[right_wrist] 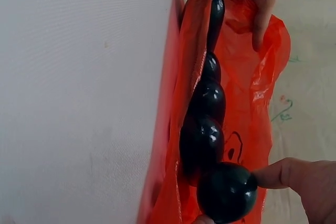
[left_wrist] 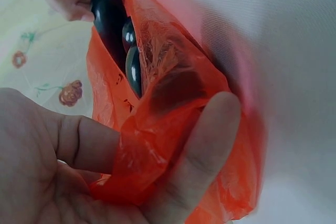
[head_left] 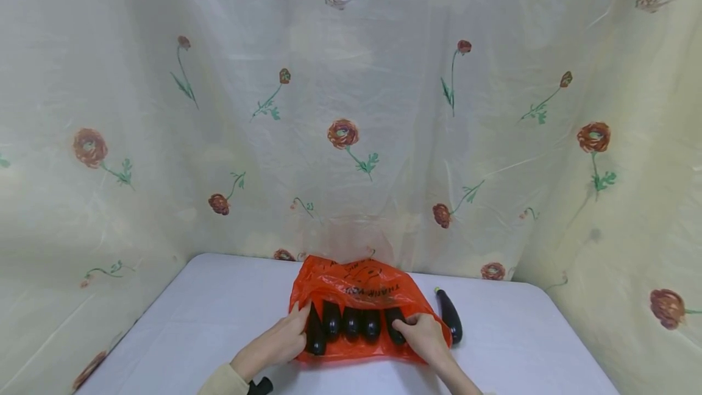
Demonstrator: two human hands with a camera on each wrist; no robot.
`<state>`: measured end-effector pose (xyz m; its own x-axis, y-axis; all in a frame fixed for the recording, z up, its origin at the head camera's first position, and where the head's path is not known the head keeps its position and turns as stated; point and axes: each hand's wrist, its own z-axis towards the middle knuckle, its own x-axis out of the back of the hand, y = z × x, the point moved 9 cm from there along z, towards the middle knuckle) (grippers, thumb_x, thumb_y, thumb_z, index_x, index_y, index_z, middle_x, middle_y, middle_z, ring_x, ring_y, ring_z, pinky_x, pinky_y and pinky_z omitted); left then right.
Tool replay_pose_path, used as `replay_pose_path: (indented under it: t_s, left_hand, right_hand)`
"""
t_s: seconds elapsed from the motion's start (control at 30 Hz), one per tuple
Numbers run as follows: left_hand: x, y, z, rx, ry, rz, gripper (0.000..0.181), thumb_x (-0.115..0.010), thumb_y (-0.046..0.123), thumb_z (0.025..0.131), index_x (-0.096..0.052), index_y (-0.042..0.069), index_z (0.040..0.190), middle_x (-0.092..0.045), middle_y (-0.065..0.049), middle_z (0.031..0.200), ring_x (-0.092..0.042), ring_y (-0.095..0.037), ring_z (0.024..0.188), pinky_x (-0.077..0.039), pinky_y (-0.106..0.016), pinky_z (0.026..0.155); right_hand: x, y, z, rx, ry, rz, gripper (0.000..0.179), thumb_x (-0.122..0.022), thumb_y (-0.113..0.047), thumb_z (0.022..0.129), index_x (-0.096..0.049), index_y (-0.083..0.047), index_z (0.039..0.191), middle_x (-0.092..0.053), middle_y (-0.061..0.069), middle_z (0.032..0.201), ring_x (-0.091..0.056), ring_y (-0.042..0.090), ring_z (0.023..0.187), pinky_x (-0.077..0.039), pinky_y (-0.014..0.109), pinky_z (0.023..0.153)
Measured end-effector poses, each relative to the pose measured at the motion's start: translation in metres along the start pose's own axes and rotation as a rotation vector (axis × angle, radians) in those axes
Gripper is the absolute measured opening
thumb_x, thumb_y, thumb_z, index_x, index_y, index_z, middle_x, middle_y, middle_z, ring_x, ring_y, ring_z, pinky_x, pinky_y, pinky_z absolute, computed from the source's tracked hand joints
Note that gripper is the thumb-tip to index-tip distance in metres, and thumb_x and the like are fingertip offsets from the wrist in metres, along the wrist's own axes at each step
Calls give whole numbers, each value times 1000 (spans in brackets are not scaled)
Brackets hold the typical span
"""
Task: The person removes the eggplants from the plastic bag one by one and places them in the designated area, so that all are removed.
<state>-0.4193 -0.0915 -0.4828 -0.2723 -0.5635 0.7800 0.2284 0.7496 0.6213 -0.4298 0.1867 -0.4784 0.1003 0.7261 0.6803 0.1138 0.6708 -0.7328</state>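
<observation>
A red plastic bag (head_left: 378,285) with black "THANK YOU" print lies on the table, its mouth facing me. Several dark, glossy eggplants (head_left: 351,323) sit side by side inside, blunt ends outward. At the bag's left side, my left hand (head_left: 286,333) grips the thin plastic between thumb and fingers, as the left wrist view (left_wrist: 210,145) shows up close on the thumb. My right hand (head_left: 423,335) pinches the rightmost eggplant in the mouth (right_wrist: 227,192) between thumb and fingers. The stem ends of the bagged eggplants are hidden under the plastic.
One more eggplant (head_left: 450,317) lies on the table just right of the bag, its green stem pointing away. The white table (head_left: 219,297) has rounded far corners. A flower-printed curtain (head_left: 384,78) hangs behind and at both sides. A black object (head_left: 260,386) shows by my left wrist.
</observation>
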Motion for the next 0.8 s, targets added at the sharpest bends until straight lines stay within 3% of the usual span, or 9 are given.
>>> replay_pose_path:
  t_s: [0.23, 0.43, 0.53, 0.67, 0.8]
  left_hand:
    - [0, 0, -1, -5, 1, 1, 69, -47, 5, 87, -23, -4, 151, -18, -27, 157, -47, -30, 124, -29, -61, 109]
    - [3, 4, -3, -40, 11, 22, 69, -47, 5, 87, -22, -5, 151, -21, -26, 156, -52, -28, 113, -38, -57, 105]
    - [4, 5, -3, -51, 12, 29, 71, -47, 5, 87, -20, -3, 152, -21, -25, 157, -55, -26, 102, -48, -47, 90]
    - [4, 5, -3, -55, 6, 12, 72, -47, 5, 87, -18, 0, 153, -21, -24, 157, -56, -25, 92, -47, -37, 70]
    - [3, 5, -4, -55, 8, 16, 72, -47, 5, 87, -18, -2, 152, -20, -24, 157, -56, -26, 96, -48, -40, 75]
  right_hand:
    - [-6, -3, -3, -21, -56, 12, 34, -70, -30, 81, -71, 2, 91, -62, 4, 75, -54, 16, 71, -44, 25, 59]
    - [-5, -9, -6, -24, -80, 30, 37, -69, -30, 82, -70, 4, 97, -64, 6, 79, -55, 17, 73, -50, 27, 62]
    - [-4, -11, -6, -21, -87, 32, 39, -69, -29, 82, -70, 5, 100, -66, 7, 82, -56, 18, 74, -52, 28, 64]
    - [-1, -13, -8, -20, -83, 17, 41, -71, -30, 81, -69, 5, 102, -68, 10, 88, -58, 19, 78, -55, 32, 69]
    - [1, -14, -10, -26, -83, -3, 43, -72, -32, 81, -69, 5, 103, -69, 12, 92, -58, 21, 81, -56, 37, 75]
